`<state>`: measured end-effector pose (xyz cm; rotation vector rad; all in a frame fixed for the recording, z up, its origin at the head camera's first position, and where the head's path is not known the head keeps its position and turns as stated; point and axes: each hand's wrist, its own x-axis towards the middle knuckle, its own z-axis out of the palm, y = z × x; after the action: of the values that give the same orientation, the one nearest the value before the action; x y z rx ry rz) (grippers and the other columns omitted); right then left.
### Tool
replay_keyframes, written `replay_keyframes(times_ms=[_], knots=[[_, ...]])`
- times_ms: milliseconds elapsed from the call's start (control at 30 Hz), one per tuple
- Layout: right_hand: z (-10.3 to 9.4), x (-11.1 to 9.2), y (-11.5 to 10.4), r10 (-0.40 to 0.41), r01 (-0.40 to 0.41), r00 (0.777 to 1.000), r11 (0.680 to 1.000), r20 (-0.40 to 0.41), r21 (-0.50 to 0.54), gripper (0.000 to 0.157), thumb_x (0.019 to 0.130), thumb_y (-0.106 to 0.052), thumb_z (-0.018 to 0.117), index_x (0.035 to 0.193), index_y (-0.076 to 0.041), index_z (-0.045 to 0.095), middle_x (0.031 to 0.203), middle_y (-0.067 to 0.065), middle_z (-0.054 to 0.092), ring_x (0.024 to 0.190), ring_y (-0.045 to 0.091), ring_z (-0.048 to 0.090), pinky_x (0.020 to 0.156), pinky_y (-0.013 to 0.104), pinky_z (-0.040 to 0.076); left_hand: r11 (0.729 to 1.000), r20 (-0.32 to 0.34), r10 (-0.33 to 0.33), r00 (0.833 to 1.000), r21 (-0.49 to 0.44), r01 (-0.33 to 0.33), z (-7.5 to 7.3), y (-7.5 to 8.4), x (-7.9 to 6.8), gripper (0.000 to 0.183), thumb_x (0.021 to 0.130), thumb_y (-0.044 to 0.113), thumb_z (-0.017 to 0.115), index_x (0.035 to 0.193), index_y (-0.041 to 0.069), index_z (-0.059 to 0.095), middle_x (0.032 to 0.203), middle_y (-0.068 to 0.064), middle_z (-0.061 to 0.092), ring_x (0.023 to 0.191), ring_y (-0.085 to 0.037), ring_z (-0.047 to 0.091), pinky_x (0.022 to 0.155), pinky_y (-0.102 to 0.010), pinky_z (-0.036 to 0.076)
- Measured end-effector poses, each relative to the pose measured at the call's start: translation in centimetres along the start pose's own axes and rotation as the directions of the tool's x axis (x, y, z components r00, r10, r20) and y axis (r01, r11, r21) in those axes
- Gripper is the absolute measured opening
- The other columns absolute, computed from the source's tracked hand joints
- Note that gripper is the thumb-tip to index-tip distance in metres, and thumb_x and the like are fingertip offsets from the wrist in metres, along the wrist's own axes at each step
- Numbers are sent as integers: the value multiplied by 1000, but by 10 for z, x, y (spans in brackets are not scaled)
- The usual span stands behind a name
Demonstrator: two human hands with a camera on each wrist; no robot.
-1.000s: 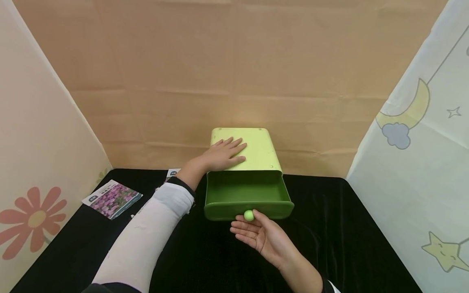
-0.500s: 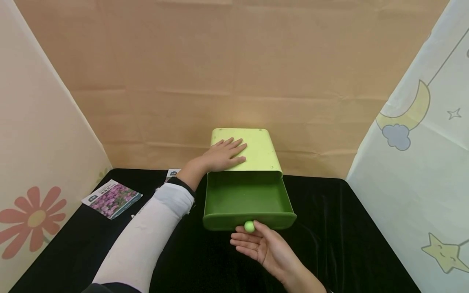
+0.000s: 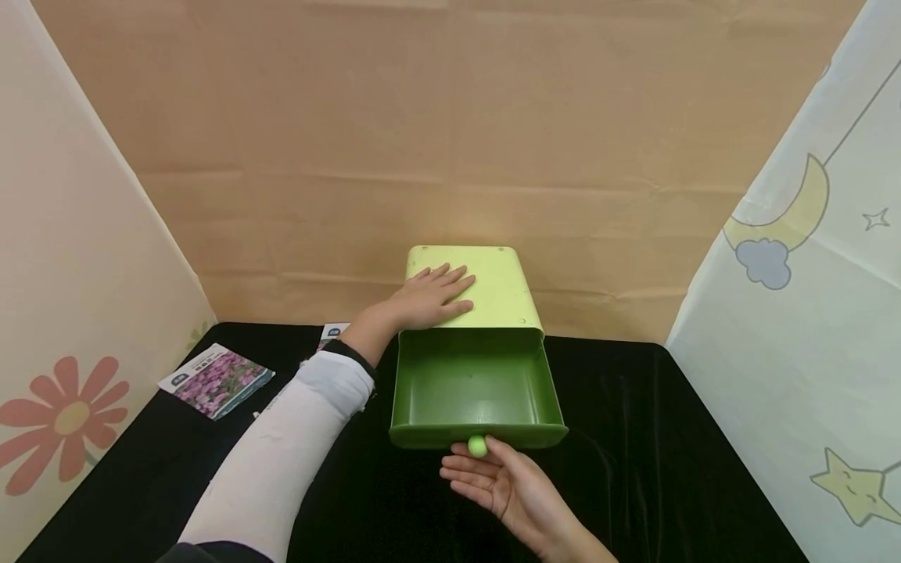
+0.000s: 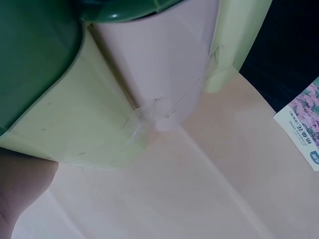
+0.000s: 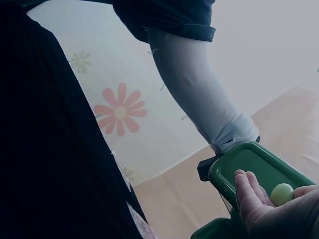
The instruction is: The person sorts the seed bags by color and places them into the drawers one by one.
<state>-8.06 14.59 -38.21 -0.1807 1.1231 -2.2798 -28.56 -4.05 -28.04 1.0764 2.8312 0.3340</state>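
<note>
A drawer box with a pale yellow-green casing (image 3: 496,289) stands at the back of the table. Its dark green drawer (image 3: 479,383) is pulled well out toward me, and nothing shows inside. My left hand (image 3: 431,301) rests flat on the casing's top, fingers spread. Below the drawer front, my right hand (image 3: 503,485) pinches the round light-green knob (image 3: 478,446) between thumb and index finger, its other fingers extended. The right wrist view shows the knob (image 5: 282,194) between thumb and fingers against the green drawer front (image 5: 264,167).
A packet with pink flowers (image 3: 217,381) lies on the black tablecloth (image 3: 394,500) to the left. Part of a similar packet (image 3: 333,332) shows behind my left wrist. A brown paper backdrop (image 3: 450,141) rises behind the box, with printed panels on both sides.
The drawer has slid farther out of the casing toward me, and my right hand has come back with the knob. My left hand has stayed on the casing's top.
</note>
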Motion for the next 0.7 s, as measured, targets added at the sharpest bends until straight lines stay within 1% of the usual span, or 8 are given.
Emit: replay_keyframes(times_ms=[167, 300, 400, 467, 500, 567, 633, 700], knots=[[-1, 2, 3, -6, 6, 1000, 1000, -8, -11, 42, 106, -28, 39, 127, 5, 54, 120, 16, 66, 117, 25, 62, 103, 33, 47, 1000, -45, -8, 999, -16, 7, 2, -2, 0, 61, 102, 53, 30, 156, 25, 18, 164, 2, 10, 152, -23, 1, 123, -44, 0], [-2, 2, 4, -8, 8, 1000, 1000, -7, -8, 42, 106, -27, 39, 127, 6, 53, 121, 16, 65, 117, 25, 62, 103, 33, 46, 995, -119, 3, 993, -100, -15, 6, -6, 1, 58, 103, 47, 36, 154, 20, 28, 162, -2, 20, 151, -23, 6, 123, -44, 2], [-2, 4, 5, -12, 12, 1000, 1000, -4, -8, 42, 106, -27, 39, 128, 6, 52, 122, 17, 64, 118, 26, 61, 103, 33, 46, 974, -221, -1, 975, -220, -49, 9, -13, 0, 54, 104, 39, 40, 152, 15, 33, 159, -5, 26, 151, -24, 8, 123, -44, 3], [-2, 5, 5, -14, 14, 1000, 1000, -4, -7, 43, 106, -27, 39, 129, 7, 51, 124, 19, 63, 118, 27, 61, 104, 34, 46, 955, -314, -40, 949, -291, -56, 12, -20, -2, 53, 104, 33, 42, 151, 12, 34, 158, -7, 29, 151, -27, 8, 122, -46, 2], [-2, 5, 6, -16, 16, 1000, 1000, -4, -9, 44, 106, -28, 39, 130, 7, 51, 124, 19, 63, 118, 27, 61, 104, 34, 46, 950, -373, -71, 925, -308, -51, 14, -25, -4, 52, 103, 31, 43, 150, 11, 35, 157, -9, 31, 151, -29, 10, 122, -48, 4], [-1, 6, 6, -18, 18, 1000, 1000, -5, -10, 45, 106, -28, 39, 130, 8, 50, 125, 20, 62, 119, 27, 60, 104, 34, 46, 937, -490, -169, 855, -350, -15, 18, -36, -10, 50, 103, 26, 44, 149, 7, 37, 156, -13, 33, 150, -33, 12, 121, -52, 7], [0, 6, 7, -17, 17, 1000, 1000, -3, -9, 45, 106, -27, 39, 131, 8, 50, 125, 20, 62, 119, 27, 60, 104, 34, 46, 919, -582, -296, 757, -391, 58, 24, -48, -18, 48, 102, 22, 44, 147, 5, 39, 154, -16, 35, 148, -36, 15, 120, -55, 13], [0, 6, 7, -19, 19, 1000, 1000, -6, -12, 45, 106, -27, 39, 130, 8, 50, 125, 20, 62, 119, 27, 60, 104, 34, 46, 886, -630, -417, 655, -443, 139, 31, -61, -27, 49, 101, 21, 44, 147, 4, 39, 154, -18, 34, 148, -37, 18, 119, -55, 18]])
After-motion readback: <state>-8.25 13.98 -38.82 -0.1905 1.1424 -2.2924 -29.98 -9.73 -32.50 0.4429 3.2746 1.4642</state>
